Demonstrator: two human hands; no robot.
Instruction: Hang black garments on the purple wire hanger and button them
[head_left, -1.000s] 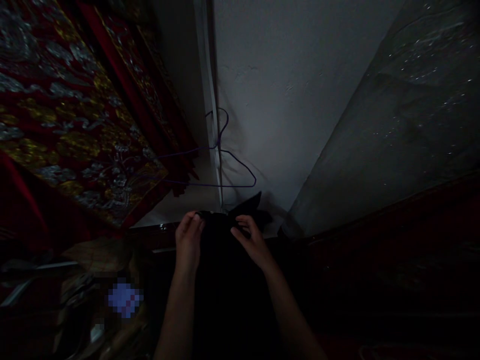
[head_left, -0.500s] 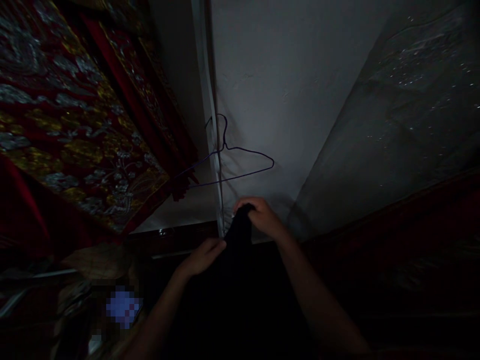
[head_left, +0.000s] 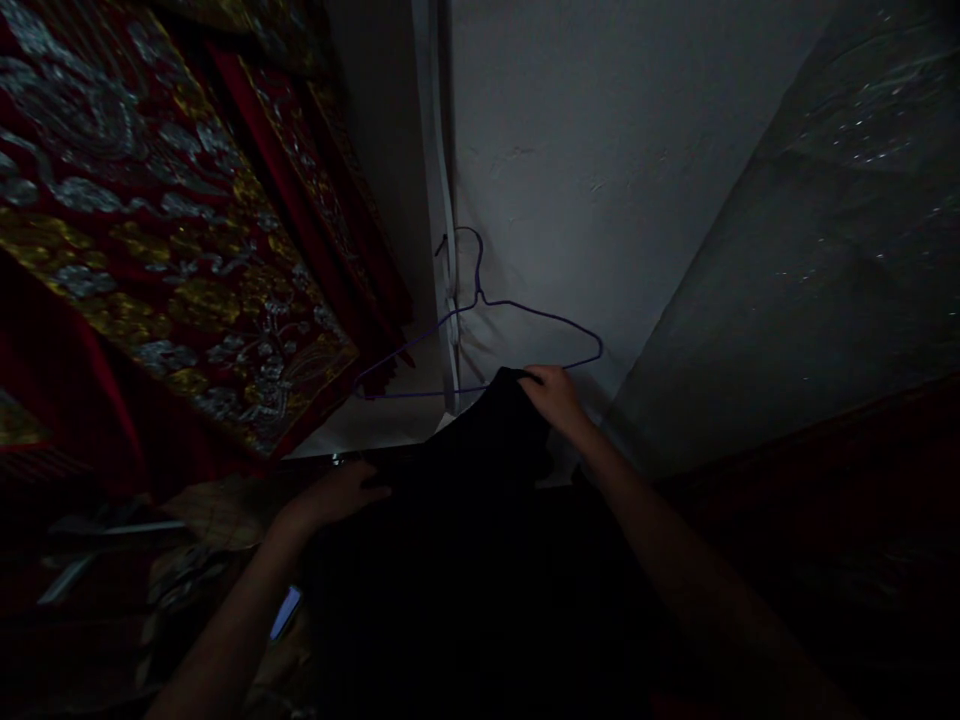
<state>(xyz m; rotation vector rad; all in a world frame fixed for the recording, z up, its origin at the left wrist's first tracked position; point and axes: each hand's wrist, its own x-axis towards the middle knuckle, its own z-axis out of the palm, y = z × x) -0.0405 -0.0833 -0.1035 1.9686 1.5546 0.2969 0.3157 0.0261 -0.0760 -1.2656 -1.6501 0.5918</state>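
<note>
The right hand (head_left: 555,397) grasps the black cloth (head_left: 465,520) near the hanger (head_left: 479,294); the left hand (head_left: 337,497) meets its edge, grip unclear.

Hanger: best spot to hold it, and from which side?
Probably the hanger at its neck, just under the hook, from the front right. The wires meet there; wall shows to the right, while the strip runs just left. The left end overlaps the red cloth, and the black cloth covers part of the bottom bar.
</note>
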